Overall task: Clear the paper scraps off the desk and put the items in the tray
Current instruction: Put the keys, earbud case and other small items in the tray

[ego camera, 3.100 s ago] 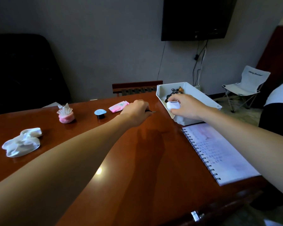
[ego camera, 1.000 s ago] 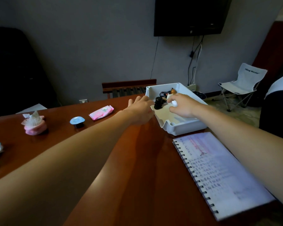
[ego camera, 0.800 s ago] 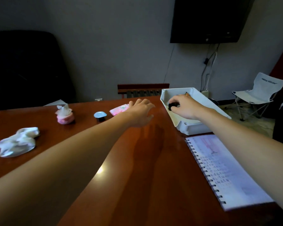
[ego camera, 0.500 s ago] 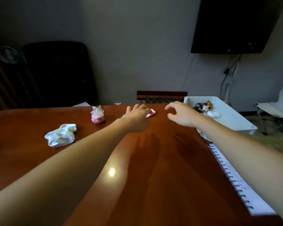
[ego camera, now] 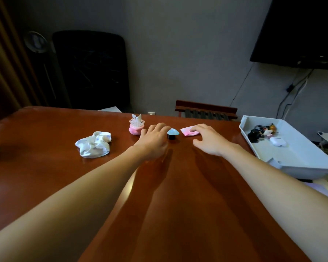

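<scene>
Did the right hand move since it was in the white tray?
Yes. The right hand has come out of the tray and gone left, away from it. Its fingers now rest on the pink packet.

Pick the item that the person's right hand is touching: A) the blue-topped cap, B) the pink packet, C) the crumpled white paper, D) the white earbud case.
B: the right hand reaches across the desk and its fingertips lie on the pink packet.
</scene>
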### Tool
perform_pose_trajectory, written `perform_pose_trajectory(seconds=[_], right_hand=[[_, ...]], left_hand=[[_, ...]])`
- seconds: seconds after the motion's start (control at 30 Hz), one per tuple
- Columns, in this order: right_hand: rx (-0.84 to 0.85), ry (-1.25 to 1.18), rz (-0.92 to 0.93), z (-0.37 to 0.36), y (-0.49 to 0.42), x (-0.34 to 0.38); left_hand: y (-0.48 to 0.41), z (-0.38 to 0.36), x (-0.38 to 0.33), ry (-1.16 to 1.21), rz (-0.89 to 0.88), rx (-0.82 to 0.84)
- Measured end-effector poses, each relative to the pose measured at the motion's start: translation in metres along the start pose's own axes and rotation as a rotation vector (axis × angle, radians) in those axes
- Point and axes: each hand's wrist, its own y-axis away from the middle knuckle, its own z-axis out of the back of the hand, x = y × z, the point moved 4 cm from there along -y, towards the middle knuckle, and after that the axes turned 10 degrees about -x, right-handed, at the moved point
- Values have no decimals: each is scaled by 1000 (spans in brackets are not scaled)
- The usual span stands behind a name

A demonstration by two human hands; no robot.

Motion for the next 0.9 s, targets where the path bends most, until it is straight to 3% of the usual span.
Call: perform_pose_trajectory(seconds=[0.37,0.6,0.77,0.9], right_hand=[[-16,153,34,-52,-34,-27],[-391,172,80,-60,-24,-38],[-409,207,102,-56,-19,-35],[-277,106,61,-55,-15,-27]], left_hand=[[-24,-60,12,73,-33,17],[-23,-58,16,145,-18,-145],[-21,-55,17,160,0,-166],[-16,-52,16,172,12,-173]])
